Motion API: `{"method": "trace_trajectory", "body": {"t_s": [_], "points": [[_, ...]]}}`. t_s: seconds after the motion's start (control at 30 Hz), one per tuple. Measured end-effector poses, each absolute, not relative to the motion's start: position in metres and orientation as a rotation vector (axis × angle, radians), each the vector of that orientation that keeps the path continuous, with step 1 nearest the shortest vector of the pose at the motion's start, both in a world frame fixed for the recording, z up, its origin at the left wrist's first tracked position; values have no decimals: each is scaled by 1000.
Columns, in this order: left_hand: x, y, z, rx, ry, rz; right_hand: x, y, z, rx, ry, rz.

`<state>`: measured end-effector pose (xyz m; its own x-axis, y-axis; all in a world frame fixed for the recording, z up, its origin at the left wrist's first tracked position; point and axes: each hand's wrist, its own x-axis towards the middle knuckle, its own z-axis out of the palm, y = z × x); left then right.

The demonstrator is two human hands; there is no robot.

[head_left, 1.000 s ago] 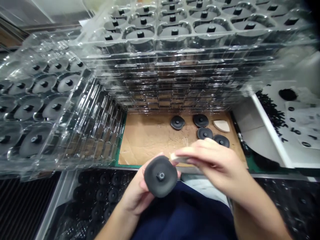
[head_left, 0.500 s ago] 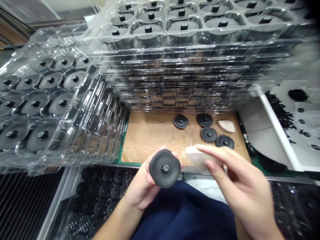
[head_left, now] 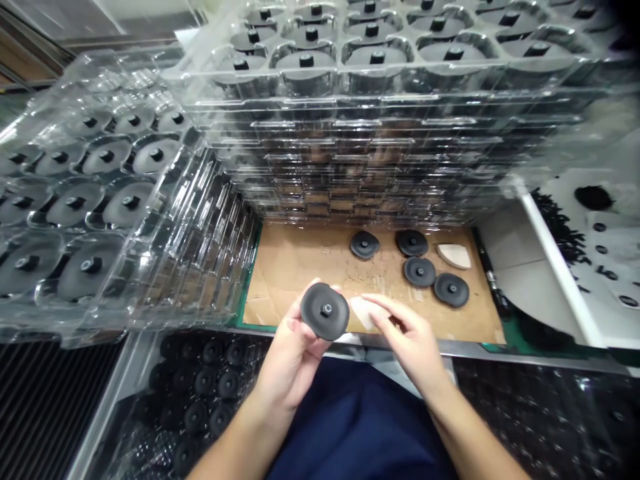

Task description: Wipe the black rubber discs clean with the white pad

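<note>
My left hand (head_left: 293,353) is closed around a round black disc (head_left: 325,311) with a small hub in its middle, held up facing me. My right hand (head_left: 407,340) pinches a small white wedge-shaped piece (head_left: 364,311) right beside the disc's right edge. Both hands hover over the near edge of a brown cardboard mat (head_left: 300,267). On that mat, farther back, lie several loose black discs (head_left: 419,271) and a second white wedge (head_left: 454,255).
Tall stacks of clear plastic trays (head_left: 350,133) holding black discs wall off the back, and another stack (head_left: 100,213) stands at the left. A bin of black discs (head_left: 200,387) sits low at the left. A white tray (head_left: 590,253) with small black parts is at the right.
My right hand has drawn in toward the disc and lowered, bringing the white wedge close to its edge. The left hand has raised the disc slightly farther from me.
</note>
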<state>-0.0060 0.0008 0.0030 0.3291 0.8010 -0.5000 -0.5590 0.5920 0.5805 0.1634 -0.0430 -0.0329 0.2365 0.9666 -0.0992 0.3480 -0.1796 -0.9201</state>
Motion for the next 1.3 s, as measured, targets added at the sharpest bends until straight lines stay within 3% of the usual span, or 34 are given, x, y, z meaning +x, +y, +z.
{"method": "trace_trajectory", "body": {"t_s": [0.17, 0.33, 0.5, 0.63, 0.77, 0.9, 1.0, 1.3], "points": [[-4, 0, 1, 328, 854, 907, 169, -37, -66, -1721, -1219, 985], [0, -2, 0, 309, 856, 897, 160, -23, 0, -1641, -1169, 859], [-2, -4, -1, 310, 840, 828, 132, -21, 51, -1264, -1624, 665], [-1, -4, -1, 346, 859, 815, 129, -18, 49, -1306, -1850, 754], [4, -5, 3, 346, 829, 774, 125, -14, 46, -1353, -1774, 481], [-1, -4, 7, 310, 787, 760, 136, -26, 51, -1177, -1817, 714], [-4, -3, 7, 253, 720, 735, 155, -38, 56, -1304, -1850, 740], [0, -5, 15, 251, 693, 754, 155, -28, 60, -1513, -1928, 262]]}}
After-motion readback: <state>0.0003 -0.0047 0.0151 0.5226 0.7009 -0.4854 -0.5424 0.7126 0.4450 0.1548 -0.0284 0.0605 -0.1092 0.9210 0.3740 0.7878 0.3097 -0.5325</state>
